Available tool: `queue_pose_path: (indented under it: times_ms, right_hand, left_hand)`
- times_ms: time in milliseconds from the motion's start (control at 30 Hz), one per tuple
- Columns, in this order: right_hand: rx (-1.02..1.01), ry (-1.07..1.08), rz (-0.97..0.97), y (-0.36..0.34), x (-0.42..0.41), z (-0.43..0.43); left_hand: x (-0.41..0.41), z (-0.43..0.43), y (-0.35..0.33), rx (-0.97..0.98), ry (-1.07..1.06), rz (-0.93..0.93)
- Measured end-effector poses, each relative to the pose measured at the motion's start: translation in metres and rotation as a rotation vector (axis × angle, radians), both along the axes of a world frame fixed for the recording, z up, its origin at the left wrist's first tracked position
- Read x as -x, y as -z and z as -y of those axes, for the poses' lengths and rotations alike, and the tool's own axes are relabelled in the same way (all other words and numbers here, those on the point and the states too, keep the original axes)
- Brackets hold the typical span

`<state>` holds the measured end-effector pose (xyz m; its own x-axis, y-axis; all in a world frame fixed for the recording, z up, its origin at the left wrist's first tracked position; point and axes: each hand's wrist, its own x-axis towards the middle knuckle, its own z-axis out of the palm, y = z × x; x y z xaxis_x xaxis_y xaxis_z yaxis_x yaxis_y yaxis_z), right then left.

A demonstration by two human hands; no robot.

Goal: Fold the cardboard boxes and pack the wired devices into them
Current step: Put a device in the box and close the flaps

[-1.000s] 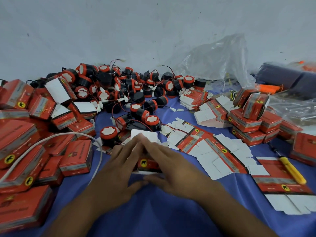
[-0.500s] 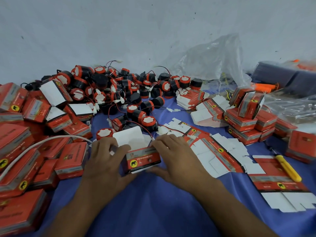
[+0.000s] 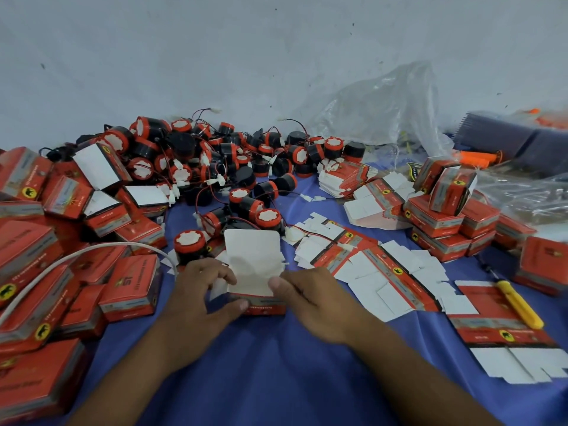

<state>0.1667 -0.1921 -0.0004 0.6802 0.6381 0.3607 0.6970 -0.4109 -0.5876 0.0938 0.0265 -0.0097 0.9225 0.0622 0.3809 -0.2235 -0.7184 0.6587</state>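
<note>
Box in hand: a small red cardboard box (image 3: 263, 303) sits on the blue cloth (image 3: 276, 373) just in front of the person, between the two hands.
Box long axis: it runs left to right across the view, with the printed red front panel facing the person.
Lid flap: the white lid flap (image 3: 252, 259) is open and stands up from the back edge. It points up and away from the person and shows its plain inner side.
Left hand: the left hand (image 3: 201, 292) grips the box's left end, with the thumb on the lower front corner and the fingers curled at the side flap.
Right hand: the right hand (image 3: 315, 298) holds the right end, with the thumb tip pressed at the base of the lid and the fingers curled behind.
Nearest device: a red-and-black round wired device (image 3: 189, 243) stands just beyond the left hand, its white-labelled face up.
Device pile: many more wired devices (image 3: 215, 155) are heaped against the wall, their red and black leads tangled.
Flat blanks: unfolded box blanks (image 3: 372, 269) are spread to the right of the box.
Finished boxes: folded boxes are stacked on the left (image 3: 30, 244) and on the right (image 3: 439, 218).
Other: a yellow-handled tool (image 3: 518, 304) lies on a blank at the right. A clear plastic bag (image 3: 384, 118) leans on the wall, and a white cable (image 3: 61, 260) arcs over the left boxes.
</note>
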Motion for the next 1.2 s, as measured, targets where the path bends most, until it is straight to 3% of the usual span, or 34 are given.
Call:
queue_pose_path:
  times_ms: [67, 167, 233, 333, 467, 567, 633, 733, 933, 1067, 1200]
  right_hand:
    - [-0.044, 0.005, -0.135, -0.005, -0.005, 0.002]
    - [-0.256, 0.218, -0.249, -0.015, -0.023, 0.001]
    - [-0.285, 0.380, -0.187, -0.019, -0.040, -0.001]
    - [-0.043, 0.395, -0.113, -0.019, -0.055, -0.014]
    - [0.257, 0.162, -0.023, 0.000, -0.054, -0.055]
    - [0.418, 0.328, 0.151, 0.013, -0.056, -0.079]
    - [0.436, 0.402, 0.267, 0.013, -0.059, -0.087]
    - [0.426, 0.279, 0.322, 0.009, -0.064, -0.096]
    - [0.203, 0.375, 0.425, 0.001, -0.062, -0.096]
    - [0.243, 0.403, 0.221, 0.009, -0.067, -0.098]
    - [0.042, 0.381, -0.028, 0.007, -0.074, -0.089]
  left_hand:
    - [0.001, 0.001, 0.001, -0.025, 0.038, -0.037]
    - [0.000, 0.004, 0.001, -0.012, -0.081, 0.038]
    - [-0.002, 0.002, -0.003, 0.059, -0.274, 0.141]
    - [-0.004, -0.009, -0.012, 0.322, -0.466, 0.247]
    - [-0.001, -0.011, -0.014, 0.405, -0.506, 0.283]
    - [-0.003, -0.013, -0.011, 0.412, -0.501, 0.291]
    - [-0.004, -0.014, -0.009, 0.354, -0.501, 0.307]
    - [-0.005, -0.011, -0.006, 0.283, -0.482, 0.322]
    - [-0.005, -0.011, -0.002, 0.277, -0.469, 0.337]
    - [-0.004, -0.009, -0.001, 0.279, -0.431, 0.324]
    - [-0.004, -0.008, 0.001, 0.247, -0.408, 0.305]
